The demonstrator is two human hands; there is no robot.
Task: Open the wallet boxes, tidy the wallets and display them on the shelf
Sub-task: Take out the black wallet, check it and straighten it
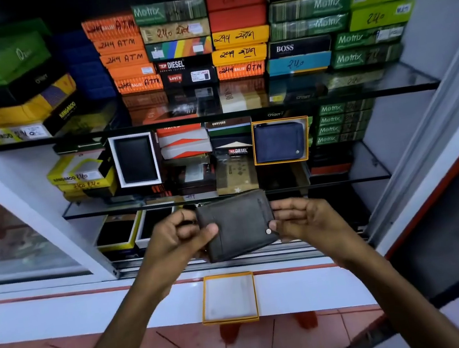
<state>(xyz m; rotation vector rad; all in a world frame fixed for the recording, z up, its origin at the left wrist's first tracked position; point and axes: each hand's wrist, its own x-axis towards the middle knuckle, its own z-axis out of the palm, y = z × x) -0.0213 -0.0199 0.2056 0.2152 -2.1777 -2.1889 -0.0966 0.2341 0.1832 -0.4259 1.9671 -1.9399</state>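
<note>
Wallet (pixel 238 225): dark, closed, held in the air before the lowest shelf. Left hand (pixel 176 235) pinches its 9 o'clock edge; right hand (pixel 302 218) grips the 3 o'clock edge. Box (pixel 232 318): open, yellow-rimmed, on ledge at 6 o'clock. Stacked boxes (pixel 177 63) at 12 o'clock read DIESEL, BOSS, Matrix.

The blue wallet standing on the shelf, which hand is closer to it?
Right. The right hand sits almost straight below the blue wallet, gripping the dark wallet by its right edge. The left hand grips the other edge, further left.
</note>
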